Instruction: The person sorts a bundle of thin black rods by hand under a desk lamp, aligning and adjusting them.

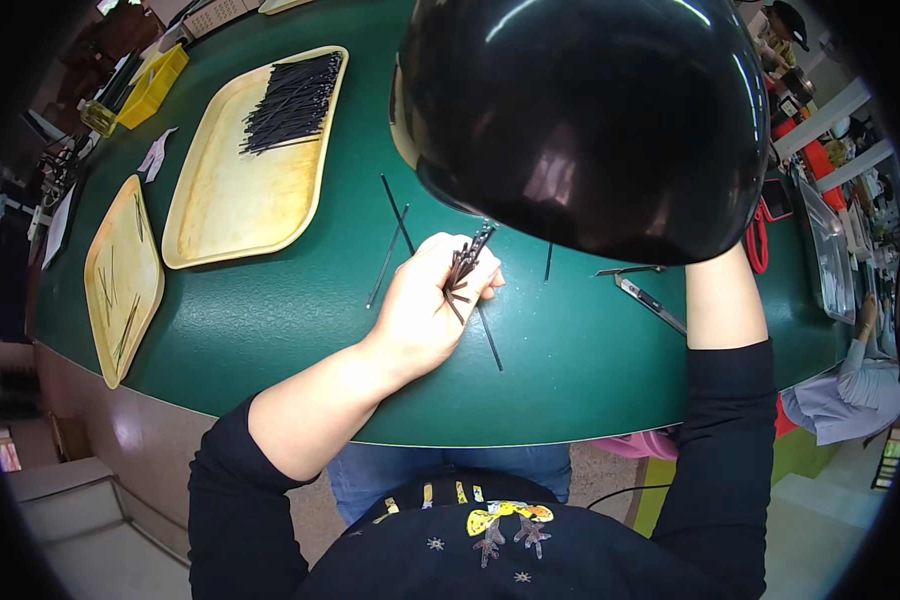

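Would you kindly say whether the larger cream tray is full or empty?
Partly full: in the larger cream tray, black strips lie only toward the far end.

Passable over green tabletop (590, 380) between forearms (728, 305). Blocked upper right by big black dome (580, 120), hiding right hand. Pinched beside right forearm by knife (653, 304). Left of left hand (425, 305), crossed by loose black strips (400, 224); open beyond, toward large tray (240, 200).

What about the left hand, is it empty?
No, the left hand is holding a bunch of thin black sticks, with their ends poking out of its grip.
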A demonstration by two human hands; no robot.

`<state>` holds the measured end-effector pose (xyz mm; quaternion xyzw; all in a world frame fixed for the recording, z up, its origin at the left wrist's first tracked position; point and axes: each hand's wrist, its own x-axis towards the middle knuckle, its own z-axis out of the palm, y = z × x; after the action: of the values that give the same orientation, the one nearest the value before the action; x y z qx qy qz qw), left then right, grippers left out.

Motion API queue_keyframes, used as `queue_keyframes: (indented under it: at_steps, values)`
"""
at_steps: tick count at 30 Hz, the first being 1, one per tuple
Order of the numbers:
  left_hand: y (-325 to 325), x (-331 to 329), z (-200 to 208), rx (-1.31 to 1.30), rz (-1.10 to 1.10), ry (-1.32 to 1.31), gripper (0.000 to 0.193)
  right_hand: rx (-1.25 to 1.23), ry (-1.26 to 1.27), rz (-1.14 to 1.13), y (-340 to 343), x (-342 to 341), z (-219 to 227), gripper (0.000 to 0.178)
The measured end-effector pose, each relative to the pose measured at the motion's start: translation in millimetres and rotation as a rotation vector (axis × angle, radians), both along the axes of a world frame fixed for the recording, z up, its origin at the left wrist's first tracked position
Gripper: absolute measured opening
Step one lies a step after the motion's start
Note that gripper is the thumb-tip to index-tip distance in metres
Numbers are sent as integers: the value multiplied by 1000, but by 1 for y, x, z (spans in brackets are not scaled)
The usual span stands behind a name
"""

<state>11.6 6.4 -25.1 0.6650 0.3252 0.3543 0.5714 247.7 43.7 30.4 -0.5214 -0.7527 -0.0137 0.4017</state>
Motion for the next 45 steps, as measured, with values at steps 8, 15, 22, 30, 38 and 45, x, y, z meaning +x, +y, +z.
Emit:
queue_keyframes:
  at_steps: [8,15,22,30,38,45]
  values:
    - [-14,-8,18,-374,-191,-385,16,-28,194,214,-13,-10,-15,22]
    - [-14,-11,36,-577,-323,-360,19,-34,354,415,-52,-62,-16,30]
    - [-15,-9,38,-797,-352,-341,15,-51,522,591,-50,-76,-17,40]
    - [-16,-6,38,-824,-285,-420,15,259,251,382,-62,-33,-51,41]
    - [-13,-17,33,-735,-159,-355,18,230,168,374,-61,-64,-28,36]
    - [-13,-14,34,-771,-236,-409,16,392,-261,222,-64,-50,-31,22]
